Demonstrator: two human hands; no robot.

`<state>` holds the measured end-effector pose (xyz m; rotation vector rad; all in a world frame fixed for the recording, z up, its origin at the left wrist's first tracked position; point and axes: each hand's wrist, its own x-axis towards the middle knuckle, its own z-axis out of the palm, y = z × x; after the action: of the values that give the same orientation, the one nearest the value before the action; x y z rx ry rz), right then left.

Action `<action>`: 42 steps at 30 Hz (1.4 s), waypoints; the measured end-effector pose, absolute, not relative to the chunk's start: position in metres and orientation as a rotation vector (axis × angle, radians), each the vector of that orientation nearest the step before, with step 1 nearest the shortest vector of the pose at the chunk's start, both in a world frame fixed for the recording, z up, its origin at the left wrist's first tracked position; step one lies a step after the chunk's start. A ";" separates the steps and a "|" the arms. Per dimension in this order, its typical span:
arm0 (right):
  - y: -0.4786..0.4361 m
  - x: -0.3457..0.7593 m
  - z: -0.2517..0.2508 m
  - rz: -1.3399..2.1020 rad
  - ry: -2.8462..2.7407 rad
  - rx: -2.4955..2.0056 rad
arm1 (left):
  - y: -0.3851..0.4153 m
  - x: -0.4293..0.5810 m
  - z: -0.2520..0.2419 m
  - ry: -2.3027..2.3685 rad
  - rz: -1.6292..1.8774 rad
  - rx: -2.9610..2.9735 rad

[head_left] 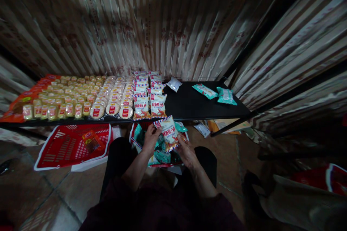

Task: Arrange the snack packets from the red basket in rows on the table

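Both my hands hold one white snack packet (169, 132) with red lettering, just below the front edge of a black table (197, 106). My left hand (150, 138) grips its left edge and my right hand (187, 150) grips its lower right corner. Under my hands a basket (159, 157) holds several teal and white packets. On the table right above, matching white packets (149, 105) lie in two rows running back toward the wall.
Rows of small yellow snacks (67, 97) and round packed cakes (114, 99) fill the table's left half. Two teal packets (215, 94) and a clear bag (174, 84) lie at the back right. A red basket (73, 145) sits on the floor at left. Striped curtains hang behind.
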<state>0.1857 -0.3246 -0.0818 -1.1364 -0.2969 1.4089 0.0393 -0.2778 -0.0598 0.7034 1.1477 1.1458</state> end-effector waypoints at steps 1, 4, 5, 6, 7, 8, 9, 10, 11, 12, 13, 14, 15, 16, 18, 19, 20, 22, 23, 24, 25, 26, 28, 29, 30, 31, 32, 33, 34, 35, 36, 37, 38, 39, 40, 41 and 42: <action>-0.324 0.184 -0.083 1.398 -0.291 -1.142 | -0.281 0.040 -0.059 1.129 1.114 0.703; -0.322 0.180 -0.087 1.350 -0.276 -1.172 | -0.289 0.044 -0.058 1.075 1.043 0.717; -0.321 0.179 -0.088 1.334 -0.275 -1.176 | -0.291 0.046 -0.059 1.064 1.040 0.733; -0.321 0.178 -0.089 1.325 -0.281 -1.173 | -0.292 0.048 -0.060 1.058 1.048 0.749; -0.322 0.177 -0.089 1.325 -0.296 -1.167 | -0.293 0.050 -0.062 1.059 1.061 0.762; -0.322 0.176 -0.089 1.331 -0.316 -1.161 | -0.292 0.051 -0.063 1.062 1.075 0.772; -0.323 0.175 -0.089 1.343 -0.337 -1.159 | -0.292 0.052 -0.064 1.066 1.087 0.777; -0.324 0.175 -0.088 1.356 -0.356 -1.165 | -0.291 0.052 -0.065 1.070 1.097 0.780; -0.324 0.176 -0.088 1.369 -0.371 -1.179 | -0.290 0.052 -0.065 1.077 1.108 0.783; -0.324 0.176 -0.087 1.379 -0.385 -1.199 | -0.289 0.051 -0.065 1.084 1.121 0.788; -0.324 0.177 -0.086 1.387 -0.403 -1.215 | -0.288 0.050 -0.065 1.090 1.136 0.799; -0.323 0.179 -0.084 1.394 -0.428 -1.222 | -0.287 0.048 -0.064 1.091 1.151 0.814; -0.322 0.180 -0.083 1.404 -0.458 -1.217 | -0.286 0.046 -0.063 1.089 1.160 0.831; -0.321 0.181 -0.080 1.413 -0.487 -1.205 | -0.286 0.045 -0.062 1.085 1.160 0.849; -0.317 0.182 -0.075 1.422 -0.536 -1.178 | -0.286 0.042 -0.060 1.082 1.145 0.882; -0.315 0.182 -0.072 1.423 -0.553 -1.175 | -0.287 0.041 -0.060 1.086 1.136 0.896; -0.312 0.182 -0.069 1.423 -0.568 -1.179 | -0.287 0.041 -0.059 1.088 1.127 0.909; -0.309 0.181 -0.065 1.433 -0.600 -1.174 | -0.288 0.040 -0.057 1.076 1.114 0.932; -0.307 0.180 -0.064 1.441 -0.608 -1.163 | -0.288 0.040 -0.057 1.063 1.105 0.942; -0.306 0.178 -0.064 1.445 -0.611 -1.149 | -0.288 0.041 -0.057 1.053 1.095 0.948; -0.305 0.177 -0.064 1.440 -0.606 -1.138 | -0.288 0.041 -0.057 1.046 1.090 0.951; -0.303 0.175 -0.064 1.427 -0.596 -1.131 | -0.288 0.041 -0.058 1.047 1.087 0.948; -0.302 0.173 -0.065 1.390 -0.563 -1.134 | -0.288 0.040 -0.061 1.072 1.086 0.914; -0.301 0.172 -0.066 1.374 -0.546 -1.139 | -0.288 0.039 -0.063 1.083 1.078 0.884; -0.300 0.171 -0.066 1.361 -0.531 -1.142 | -0.289 0.038 -0.065 1.089 1.061 0.849; -0.300 0.170 -0.067 1.347 -0.519 -1.144 | -0.289 0.037 -0.067 1.091 1.040 0.813; -0.300 0.169 -0.067 1.336 -0.511 -1.145 | -0.290 0.036 -0.069 1.089 1.018 0.783; -0.299 0.168 -0.066 1.325 -0.507 -1.146 | -0.292 0.035 -0.070 1.082 1.002 0.761; -0.299 0.167 -0.065 1.318 -0.508 -1.148 | -0.293 0.034 -0.071 1.075 0.994 0.749; -0.298 0.167 -0.064 1.311 -0.511 -1.151 | -0.293 0.034 -0.071 1.068 0.995 0.744; -0.298 0.166 -0.063 1.308 -0.515 -1.154 | -0.294 0.033 -0.071 1.060 1.003 0.743; -0.298 0.165 -0.061 1.307 -0.520 -1.154 | -0.294 0.033 -0.069 1.048 1.014 0.744; -0.297 0.165 -0.060 1.307 -0.525 -1.150 | -0.294 0.034 -0.068 1.032 1.030 0.743; -0.297 0.164 -0.059 1.311 -0.530 -1.144 | -0.294 0.034 -0.067 1.014 1.047 0.740; -0.297 0.164 -0.058 1.317 -0.534 -1.138 | -0.294 0.035 -0.065 0.994 1.064 0.738; -0.298 0.164 -0.057 1.326 -0.537 -1.135 | -0.294 0.035 -0.064 0.976 1.079 0.737; -0.298 0.164 -0.057 1.337 -0.540 -1.137 | -0.294 0.035 -0.062 0.963 1.090 0.737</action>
<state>0.1644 -0.2984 -0.0573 -1.1368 -0.5399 1.3368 0.0353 -0.2938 -0.0623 0.7371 0.9632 1.0900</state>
